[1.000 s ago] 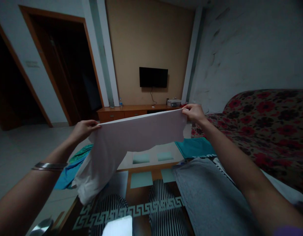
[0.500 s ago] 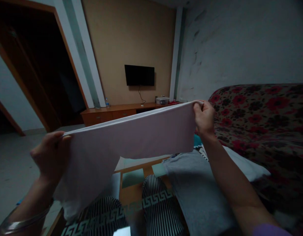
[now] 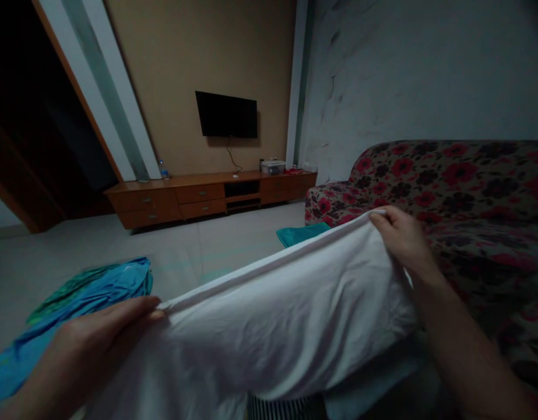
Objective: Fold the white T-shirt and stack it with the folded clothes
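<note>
A white cloth [image 3: 277, 309], folded double along its top edge, is stretched between my two hands; it looks like a garment, though its exact kind does not show. My left hand [image 3: 106, 326] pinches its left corner, lower and nearer to me. At the upper right corner, my right hand [image 3: 402, 236] grips the edge between thumb and fingers. The cloth hangs down creased and covers most of what lies beneath. Under its lower edge a bit of black-and-white striped fabric [image 3: 286, 406] shows.
Blue and green clothes [image 3: 94, 291] lie in a heap at left. A teal cloth [image 3: 301, 233] is beyond the white one. The flowered sofa [image 3: 452, 169] stands at right. Along the far wall runs a wooden cabinet [image 3: 203, 198] below a television [image 3: 228, 115].
Both hands have moved lower in view with the cloth, which now hangs slanted and creased. My view has shifted, bringing the blue and green clothes into sight.
</note>
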Action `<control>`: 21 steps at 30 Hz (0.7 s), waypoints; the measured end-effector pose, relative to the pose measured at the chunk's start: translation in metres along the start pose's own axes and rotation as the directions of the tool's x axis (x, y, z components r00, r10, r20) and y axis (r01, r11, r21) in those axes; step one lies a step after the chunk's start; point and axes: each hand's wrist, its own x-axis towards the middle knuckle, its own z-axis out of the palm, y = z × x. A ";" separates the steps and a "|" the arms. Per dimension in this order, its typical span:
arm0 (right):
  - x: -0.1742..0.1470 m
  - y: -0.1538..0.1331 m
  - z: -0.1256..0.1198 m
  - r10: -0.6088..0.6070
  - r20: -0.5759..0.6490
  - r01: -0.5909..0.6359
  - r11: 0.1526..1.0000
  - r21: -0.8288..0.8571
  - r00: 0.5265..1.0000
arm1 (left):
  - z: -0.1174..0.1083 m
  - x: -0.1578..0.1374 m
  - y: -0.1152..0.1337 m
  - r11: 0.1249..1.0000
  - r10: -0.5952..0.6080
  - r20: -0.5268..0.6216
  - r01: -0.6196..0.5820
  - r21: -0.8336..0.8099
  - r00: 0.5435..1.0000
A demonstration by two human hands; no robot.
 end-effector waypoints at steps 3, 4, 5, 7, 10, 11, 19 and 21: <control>-0.009 0.044 0.056 0.070 0.265 -0.010 0.976 -0.219 0.962 | 0.050 0.026 -0.001 1.000 -0.010 0.329 0.007 0.010 0.944; -0.013 0.057 0.078 0.132 0.353 -0.026 0.957 -0.290 0.926 | 0.067 0.036 -0.006 1.000 -0.018 0.412 0.017 0.006 0.911; -0.018 0.069 0.100 0.207 0.435 -0.045 0.934 -0.354 0.876 | 0.085 0.045 -0.013 1.000 -0.019 0.472 0.019 0.004 0.882; -0.026 0.086 0.140 0.319 0.511 -0.077 0.895 -0.439 0.798 | 0.118 0.060 -0.030 1.000 -0.008 0.541 0.009 0.001 0.841; -0.035 0.101 0.183 0.396 0.520 -0.111 0.861 -0.496 0.757 | 0.156 0.077 -0.054 1.000 0.008 0.582 -0.016 0.008 0.813; -0.037 0.104 0.193 0.417 0.513 -0.121 0.849 -0.514 0.750 | 0.165 0.081 -0.061 1.000 0.007 0.582 -0.020 0.015 0.813; -0.056 0.126 0.225 0.453 0.450 -0.124 0.797 -0.591 0.769 | 0.207 0.098 -0.088 0.999 -0.016 0.598 -0.017 0.049 0.801; -0.065 0.128 0.228 0.444 0.434 -0.119 0.793 -0.597 0.784 | 0.212 0.098 -0.090 0.997 -0.021 0.591 -0.029 0.075 0.807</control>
